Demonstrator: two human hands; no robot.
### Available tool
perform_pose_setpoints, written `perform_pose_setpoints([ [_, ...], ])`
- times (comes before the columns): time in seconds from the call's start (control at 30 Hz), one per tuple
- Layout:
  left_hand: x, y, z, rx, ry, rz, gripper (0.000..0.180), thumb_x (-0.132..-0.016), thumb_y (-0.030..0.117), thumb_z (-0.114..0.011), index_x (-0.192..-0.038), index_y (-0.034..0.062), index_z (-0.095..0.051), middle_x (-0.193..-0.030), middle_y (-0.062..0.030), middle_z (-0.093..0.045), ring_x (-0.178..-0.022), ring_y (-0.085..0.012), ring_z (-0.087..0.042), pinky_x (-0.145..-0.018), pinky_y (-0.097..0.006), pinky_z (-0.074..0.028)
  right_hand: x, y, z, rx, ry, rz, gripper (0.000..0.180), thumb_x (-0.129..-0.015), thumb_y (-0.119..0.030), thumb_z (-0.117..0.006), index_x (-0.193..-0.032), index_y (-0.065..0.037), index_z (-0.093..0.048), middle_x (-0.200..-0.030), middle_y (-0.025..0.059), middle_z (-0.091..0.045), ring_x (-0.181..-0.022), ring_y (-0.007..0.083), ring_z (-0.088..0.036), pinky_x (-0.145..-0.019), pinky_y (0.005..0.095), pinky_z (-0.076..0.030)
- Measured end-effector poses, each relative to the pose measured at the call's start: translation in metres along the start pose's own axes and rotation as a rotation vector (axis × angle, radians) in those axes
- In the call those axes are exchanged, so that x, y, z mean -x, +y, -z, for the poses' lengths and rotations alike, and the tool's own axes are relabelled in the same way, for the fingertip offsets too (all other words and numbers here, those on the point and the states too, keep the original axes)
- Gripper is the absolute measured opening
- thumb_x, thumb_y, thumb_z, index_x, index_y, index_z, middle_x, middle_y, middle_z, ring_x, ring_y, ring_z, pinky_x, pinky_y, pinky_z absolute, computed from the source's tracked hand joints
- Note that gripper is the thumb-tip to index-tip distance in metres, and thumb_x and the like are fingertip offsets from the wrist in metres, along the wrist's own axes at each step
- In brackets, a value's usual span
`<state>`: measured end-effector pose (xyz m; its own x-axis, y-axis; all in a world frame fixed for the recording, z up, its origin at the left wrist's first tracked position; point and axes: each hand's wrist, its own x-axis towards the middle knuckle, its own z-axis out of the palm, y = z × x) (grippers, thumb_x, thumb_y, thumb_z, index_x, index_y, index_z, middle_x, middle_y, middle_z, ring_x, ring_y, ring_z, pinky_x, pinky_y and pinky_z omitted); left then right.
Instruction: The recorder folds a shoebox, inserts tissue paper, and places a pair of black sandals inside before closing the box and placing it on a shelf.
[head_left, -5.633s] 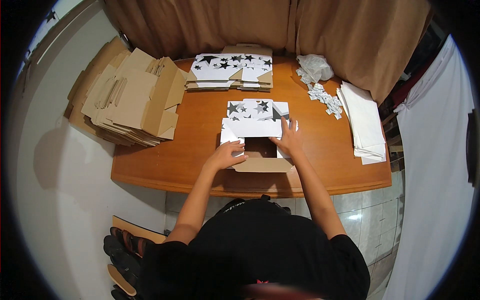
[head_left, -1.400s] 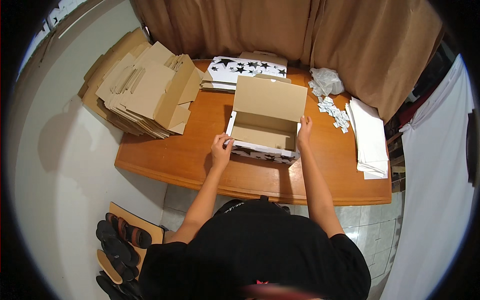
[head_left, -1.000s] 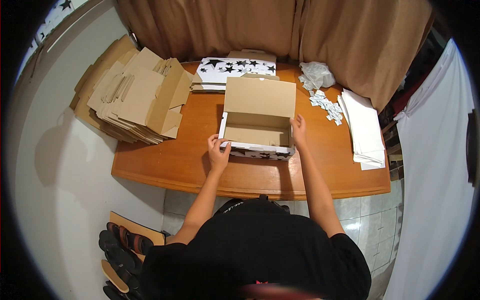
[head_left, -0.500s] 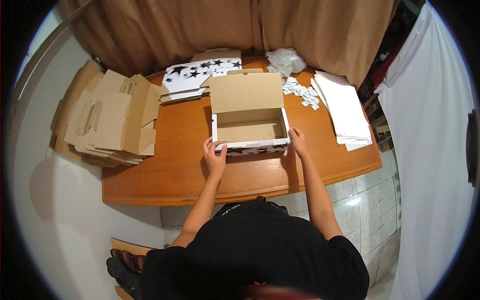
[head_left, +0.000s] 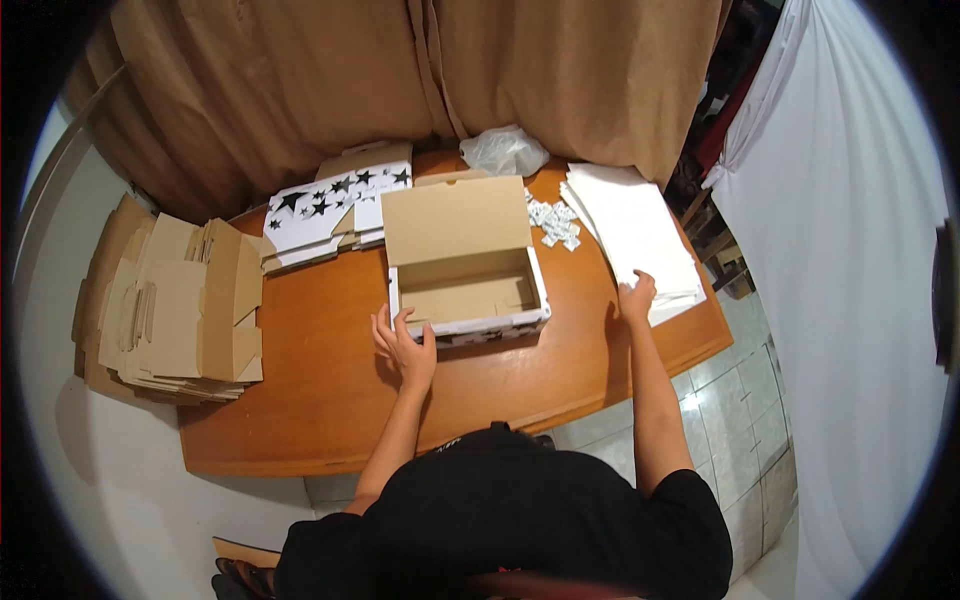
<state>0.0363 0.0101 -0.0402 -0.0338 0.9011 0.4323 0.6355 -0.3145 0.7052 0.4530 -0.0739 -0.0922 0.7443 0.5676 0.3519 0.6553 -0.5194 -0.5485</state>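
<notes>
An open cardboard box (head_left: 490,328), white with black stars outside and plain brown inside, stands on the table with its lid raised at the back. Its inside shows only bare cardboard. My left hand (head_left: 405,350) rests at the box's near left corner, fingers spread and touching the rim and front wall. Off to the right, my right hand (head_left: 637,295) is at the near left edge of a stack of white paper sheets (head_left: 630,220). Its fingers are slightly apart and touch the top of the stack, with no sheet seen lifted.
Flattened brown cartons (head_left: 165,300) are piled at the left. Star-printed flat boxes (head_left: 310,215) lie at the back left. Small white packets (head_left: 553,222) are scattered between box and paper, with a clear plastic bag (head_left: 505,150) behind. A brown curtain (head_left: 290,90) hangs along the table's back.
My right hand has left the box's right corner and moved right to the paper stack. My left hand stays at the box's left corner with looser fingers. The view has shifted right.
</notes>
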Motion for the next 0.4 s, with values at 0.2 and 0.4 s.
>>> perform_pose_setpoints([
  [0.2, -0.004, 0.038, -0.026, -0.093, -0.242, -0.224, 0.025, -0.075, 0.026, -0.061, -0.096, 0.0132, -0.058, -0.125, -0.0096, -0.042, -0.131, -0.0325, -0.019, -0.100, -0.062, -0.004, -0.012, 0.046, 0.004, 0.218, -0.108, 0.098, 0.045, -0.069, -0.014, -0.062, -0.113, -0.005, -0.054, -0.121, 0.0165, -0.049, -0.109, 0.0335, -0.048, -0.092, 0.0483, -0.037],
  [0.4, -0.005, 0.028, -0.046, -0.160, -0.600, -0.190, 0.025, -0.077, 0.033, -0.061, -0.093, 0.0138, -0.062, -0.122, -0.0082, -0.047, -0.131, -0.0289, -0.023, -0.100, -0.063, -0.004, -0.011, 0.059, -0.009, 0.347, 0.023, 0.214, 0.032, -0.073, -0.013, -0.060, -0.105, -0.009, -0.058, -0.114, 0.0093, -0.056, -0.104, 0.0265, -0.054, -0.091, 0.0533, -0.034],
])
